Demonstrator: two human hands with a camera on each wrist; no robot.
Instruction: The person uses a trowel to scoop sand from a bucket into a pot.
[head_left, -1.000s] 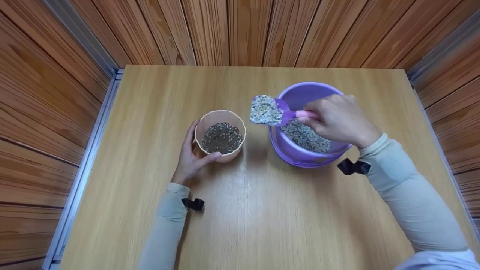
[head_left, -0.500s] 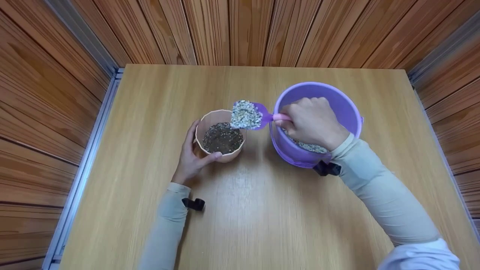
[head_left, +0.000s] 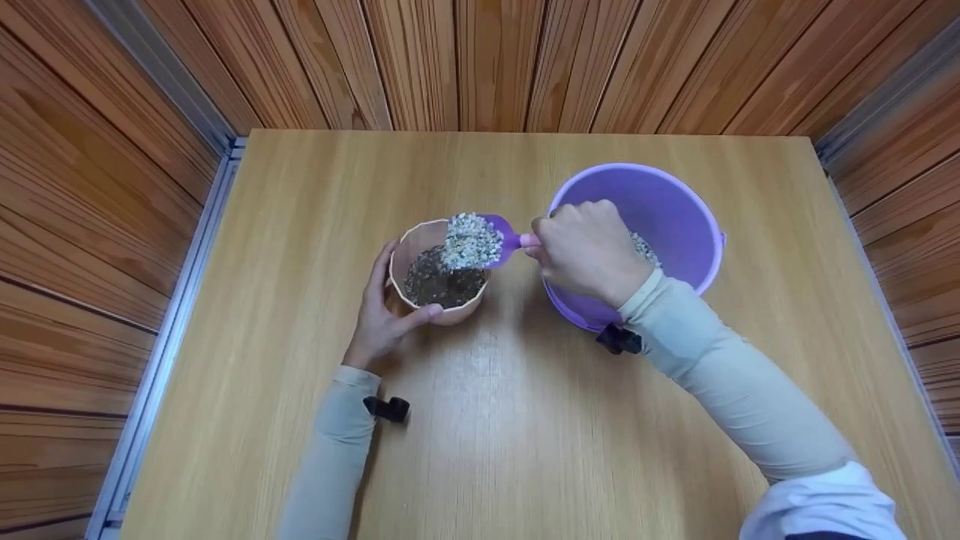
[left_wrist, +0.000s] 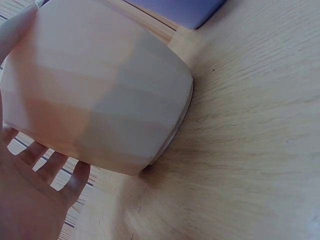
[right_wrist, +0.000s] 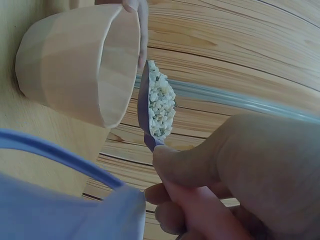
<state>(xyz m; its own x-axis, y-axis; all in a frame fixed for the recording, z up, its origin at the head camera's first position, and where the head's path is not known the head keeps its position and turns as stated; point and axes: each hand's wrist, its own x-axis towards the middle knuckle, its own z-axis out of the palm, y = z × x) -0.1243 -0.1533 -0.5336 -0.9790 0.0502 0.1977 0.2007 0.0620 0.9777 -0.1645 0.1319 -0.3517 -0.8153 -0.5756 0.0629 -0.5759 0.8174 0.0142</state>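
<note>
The pale gravel (head_left: 472,241) sits heaped on my purple scoop (head_left: 510,238), out beyond my thumb and above the far right part of the pot's opening, clear of the rim. My right hand (head_left: 591,247) is closed round the pink handle (right_wrist: 202,209), keeping the blade near level, I judge so no grains spill. My left hand (head_left: 381,324) curves round the pot (head_left: 453,316), thumb at its rim, probably to steady it; dark soil (head_left: 444,286) lies inside. The purple bucket (head_left: 671,206) stands just beside, beneath my right hand, within easy reach.
</note>
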